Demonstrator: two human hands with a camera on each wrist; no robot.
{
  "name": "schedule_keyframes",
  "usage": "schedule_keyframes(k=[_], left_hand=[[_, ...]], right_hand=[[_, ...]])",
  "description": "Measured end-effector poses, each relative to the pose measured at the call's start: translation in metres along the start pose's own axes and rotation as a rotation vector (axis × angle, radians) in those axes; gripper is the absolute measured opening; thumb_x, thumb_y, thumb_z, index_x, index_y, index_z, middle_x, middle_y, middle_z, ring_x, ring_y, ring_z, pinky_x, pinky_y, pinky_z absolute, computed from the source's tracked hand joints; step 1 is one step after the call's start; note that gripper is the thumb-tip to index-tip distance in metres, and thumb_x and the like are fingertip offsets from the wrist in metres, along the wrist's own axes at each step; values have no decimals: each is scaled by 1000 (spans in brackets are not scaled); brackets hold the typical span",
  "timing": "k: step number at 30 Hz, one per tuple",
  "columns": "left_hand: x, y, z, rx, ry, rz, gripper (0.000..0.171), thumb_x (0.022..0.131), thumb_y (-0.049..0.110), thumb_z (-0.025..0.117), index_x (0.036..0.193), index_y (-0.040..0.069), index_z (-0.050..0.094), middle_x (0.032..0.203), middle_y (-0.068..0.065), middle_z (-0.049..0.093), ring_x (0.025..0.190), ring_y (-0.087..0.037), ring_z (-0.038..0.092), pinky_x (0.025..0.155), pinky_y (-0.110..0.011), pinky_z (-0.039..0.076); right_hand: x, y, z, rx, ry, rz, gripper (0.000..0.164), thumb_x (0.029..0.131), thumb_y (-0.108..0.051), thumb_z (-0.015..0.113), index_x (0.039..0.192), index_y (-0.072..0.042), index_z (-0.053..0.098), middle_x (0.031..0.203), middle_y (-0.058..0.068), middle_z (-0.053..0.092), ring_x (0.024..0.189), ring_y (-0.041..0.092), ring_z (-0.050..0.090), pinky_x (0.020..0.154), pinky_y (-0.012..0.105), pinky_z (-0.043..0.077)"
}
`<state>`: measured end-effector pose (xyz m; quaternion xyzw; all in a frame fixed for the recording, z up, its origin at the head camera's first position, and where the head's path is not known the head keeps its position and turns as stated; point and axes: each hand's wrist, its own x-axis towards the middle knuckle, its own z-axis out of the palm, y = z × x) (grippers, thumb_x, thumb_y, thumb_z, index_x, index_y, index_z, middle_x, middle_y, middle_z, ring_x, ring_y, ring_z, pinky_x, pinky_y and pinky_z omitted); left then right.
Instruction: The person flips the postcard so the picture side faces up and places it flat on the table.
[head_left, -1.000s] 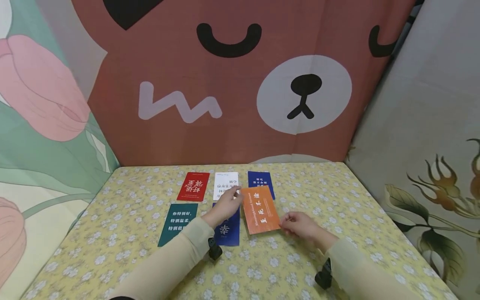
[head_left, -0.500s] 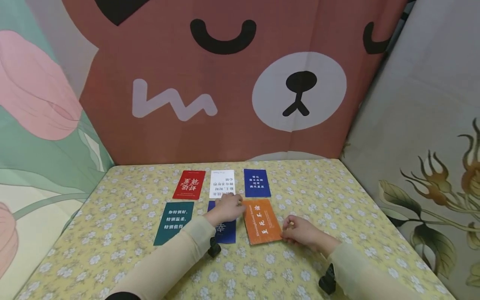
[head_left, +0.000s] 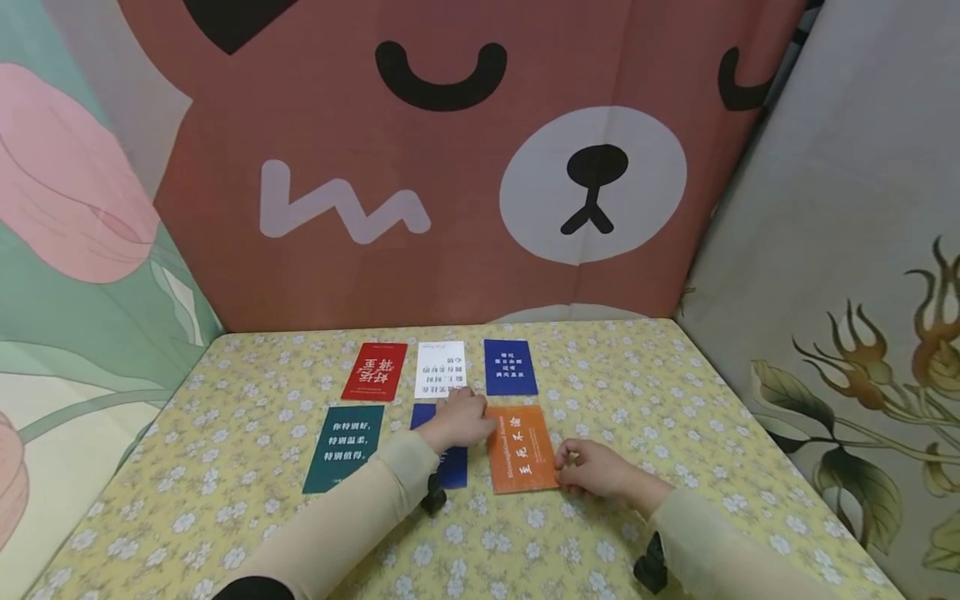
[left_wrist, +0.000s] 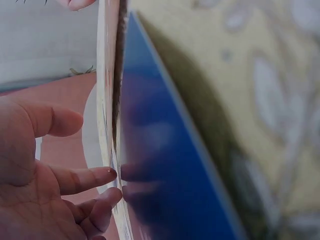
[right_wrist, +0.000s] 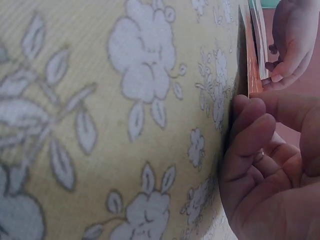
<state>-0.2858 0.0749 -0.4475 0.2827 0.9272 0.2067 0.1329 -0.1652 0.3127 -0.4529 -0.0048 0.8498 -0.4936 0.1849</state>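
Note:
An orange card (head_left: 521,450) with white writing lies at the right of the front row on the flowered cloth. My right hand (head_left: 596,469) pinches its right edge near the lower corner; in the right wrist view, thumb and fingertips meet at the orange edge (right_wrist: 254,75). My left hand (head_left: 459,418) is over a dark blue card (head_left: 453,471), hiding its upper part, with its fingers reaching the orange card's left edge. In the left wrist view, fingers (left_wrist: 87,179) extend down to the surface beside the blue card (left_wrist: 160,150), and the thumb stands free.
Behind, a red card (head_left: 375,371), a white card (head_left: 438,367) and another blue card (head_left: 512,367) form a row. A green card (head_left: 341,446) lies at front left, beside the left sleeve. A bear-print curtain (head_left: 465,283) closes the table's back.
The orange card has come down toward me, off the back blue card and flat into the front row. Both hands moved with it; its tilt has straightened.

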Motion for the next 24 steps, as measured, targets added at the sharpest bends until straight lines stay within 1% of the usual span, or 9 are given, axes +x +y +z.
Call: schedule_keyframes(k=[5, 7, 9, 10, 13, 15, 17, 20, 24], left_hand=[[-1, -3, 1, -3, -10, 6, 29, 103, 33, 55, 106, 7, 68, 119, -14, 52, 103, -29, 44, 88, -50, 35], [-2, -2, 0, 3, -17, 3, 31, 103, 34, 56, 109, 6, 68, 119, -14, 52, 101, -28, 43, 89, -50, 36], [-1, -3, 0, 22, -25, -4, 36, 103, 35, 56, 116, 4, 69, 123, -15, 51, 103, -28, 44, 91, -50, 36], [0, -3, 1, 37, -34, -9, 41, 103, 36, 55, 123, 3, 68, 127, -16, 50, 106, -29, 44, 93, -50, 36], [3, -3, 3, 79, -58, -32, 56, 103, 38, 53, 145, 1, 56, 138, -19, 45, 114, -31, 43, 97, -50, 35], [4, -2, 5, 99, -77, -38, 63, 103, 39, 53, 152, 1, 48, 142, -19, 42, 118, -31, 42, 97, -49, 34], [3, 0, 5, 101, -91, -38, 67, 102, 40, 54, 155, 1, 44, 145, -19, 41, 120, -31, 41, 97, -48, 33], [-2, 2, 3, 44, -91, -25, 68, 102, 39, 55, 157, 3, 41, 145, -19, 41, 121, -31, 41, 96, -49, 33], [-15, 0, -8, -131, -38, -10, 66, 103, 35, 56, 159, 5, 38, 149, -20, 40, 131, -36, 40, 107, -60, 30]], right_hand=[[3, 0, 3, -21, 8, 18, 9, 98, -9, 67, 100, -4, 60, 73, 8, 63, 57, 17, 51, 52, 30, 39], [4, -1, 5, -35, 17, 21, 9, 97, -9, 68, 100, -5, 60, 73, 9, 63, 58, 17, 52, 52, 31, 40], [4, -3, 6, -55, 23, 16, 9, 97, -9, 68, 100, -5, 60, 73, 9, 63, 59, 17, 53, 52, 31, 42], [4, -4, 6, -69, 26, 11, 10, 97, -9, 68, 99, -5, 60, 73, 9, 63, 58, 17, 53, 52, 31, 42], [6, -7, 6, -135, 42, -5, 11, 94, -8, 71, 95, -6, 60, 70, 7, 61, 56, 16, 51, 52, 30, 43], [7, -7, 7, -187, 59, -6, 14, 91, -7, 74, 92, -7, 60, 69, 5, 59, 56, 15, 49, 53, 30, 42], [8, -6, 8, -231, 77, -1, 17, 89, -8, 76, 89, -8, 59, 70, 4, 57, 56, 15, 48, 54, 29, 41], [9, -4, 8, -256, 76, -5, 18, 88, -9, 77, 89, -9, 58, 72, 4, 56, 58, 15, 48, 55, 29, 41], [6, 0, 1, -190, 8, -47, 12, 94, -12, 71, 95, -7, 60, 75, 5, 59, 59, 16, 49, 55, 31, 43]])
